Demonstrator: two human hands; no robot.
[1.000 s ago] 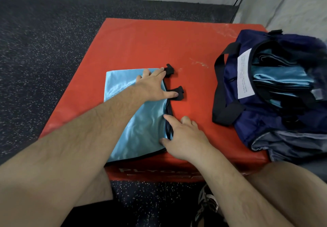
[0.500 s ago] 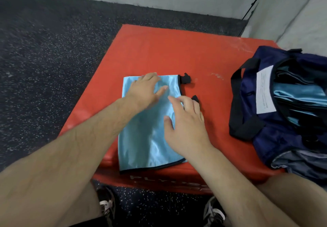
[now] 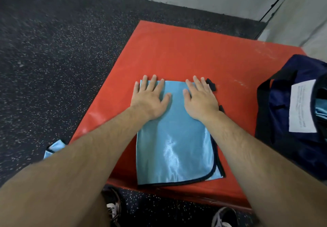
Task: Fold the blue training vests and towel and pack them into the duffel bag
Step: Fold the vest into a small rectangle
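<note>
A light blue training vest (image 3: 174,149) with dark trim lies folded into a rectangle on the red padded box (image 3: 177,53). My left hand (image 3: 150,96) presses flat on its far left corner, fingers spread. My right hand (image 3: 200,97) lies flat on the far right corner, beside a black strap tab (image 3: 211,85). The navy duffel bag (image 3: 281,120) stands open at the right edge of the box, with folded blue fabric (image 3: 322,109) inside and a white label (image 3: 300,106) on its side.
Another piece of light blue fabric (image 3: 54,149) lies on the dark speckled floor (image 3: 53,58) left of the box. Grey walls run along the back and right. My shoes (image 3: 114,209) show below the box's near edge.
Both hands have slid from the vest's right edge to its far end and now lie flat side by side. The view has shifted left, so less of the bag shows.
</note>
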